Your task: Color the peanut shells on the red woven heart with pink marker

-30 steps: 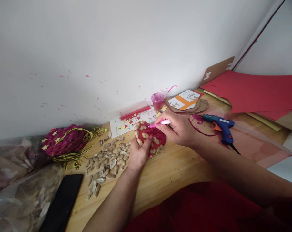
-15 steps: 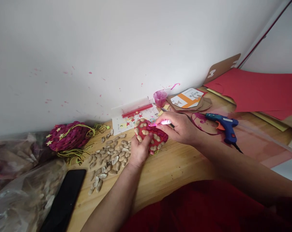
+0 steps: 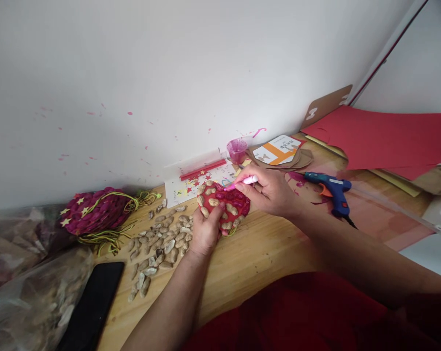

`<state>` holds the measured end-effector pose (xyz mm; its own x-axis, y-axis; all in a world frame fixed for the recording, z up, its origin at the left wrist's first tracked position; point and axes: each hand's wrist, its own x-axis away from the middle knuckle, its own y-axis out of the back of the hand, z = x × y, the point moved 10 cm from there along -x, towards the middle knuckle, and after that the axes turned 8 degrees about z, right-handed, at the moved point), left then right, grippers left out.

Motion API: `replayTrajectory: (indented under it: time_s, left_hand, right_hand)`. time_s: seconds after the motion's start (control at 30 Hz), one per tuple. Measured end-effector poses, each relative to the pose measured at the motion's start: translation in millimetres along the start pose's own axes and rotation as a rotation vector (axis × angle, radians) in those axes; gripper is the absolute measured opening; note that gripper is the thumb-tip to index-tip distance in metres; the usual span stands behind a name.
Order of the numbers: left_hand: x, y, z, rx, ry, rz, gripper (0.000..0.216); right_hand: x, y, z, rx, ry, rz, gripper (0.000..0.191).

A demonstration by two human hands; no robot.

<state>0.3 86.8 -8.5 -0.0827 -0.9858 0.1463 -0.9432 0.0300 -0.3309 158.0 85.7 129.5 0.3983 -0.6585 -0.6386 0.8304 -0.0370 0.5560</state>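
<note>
My left hand (image 3: 204, 231) grips the near edge of a red rounded craft piece (image 3: 225, 204) studded with peanut shells, holding it up off the wooden table (image 3: 264, 256). My right hand (image 3: 269, 191) pinches a pink pen-like brush (image 3: 242, 183), its tip touching the top of the red piece. Both hands are closed on what they hold.
Loose peanut shells (image 3: 162, 241) lie left of my hands. A magenta star-dotted ball with green strings (image 3: 96, 209), a plastic bag (image 3: 33, 297) and a black phone (image 3: 92, 304) are at left. A pink cup (image 3: 237, 150), blue glue gun (image 3: 332, 187) and red paper (image 3: 384, 139) sit to the right.
The red piece and both hands have shifted slightly left in view; the brush tip stays on the piece's top. Otherwise mostly the camera has moved.
</note>
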Motion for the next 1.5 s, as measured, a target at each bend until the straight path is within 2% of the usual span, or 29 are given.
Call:
replayTrajectory:
  time_s: [0.4,0.63,0.93,1.1,1.5]
  left_hand:
    - [-2,2,3,0.048,-0.037,0.025,0.037]
    - [0,2,-1,0.073,-0.047,0.008,0.035]
    - [-2,2,-1,0.069,-0.089,0.059,0.032]
    - [-1,4,-1,0.082,-0.094,0.045,0.034]
    - [4,-1,-6,0.022,-0.070,0.074,0.036]
  right_hand:
    - [0,0,-7,-0.061,-0.035,0.012,0.004]
    - [1,0,-16,-0.106,-0.134,0.030,0.010]
    - [2,5,-25,-0.196,-0.190,-0.031,0.012]
    - [2,10,-26,-0.285,-0.153,-0.084,0.013]
    - [6,11,-35,-0.364,-0.207,-0.092,0.022]
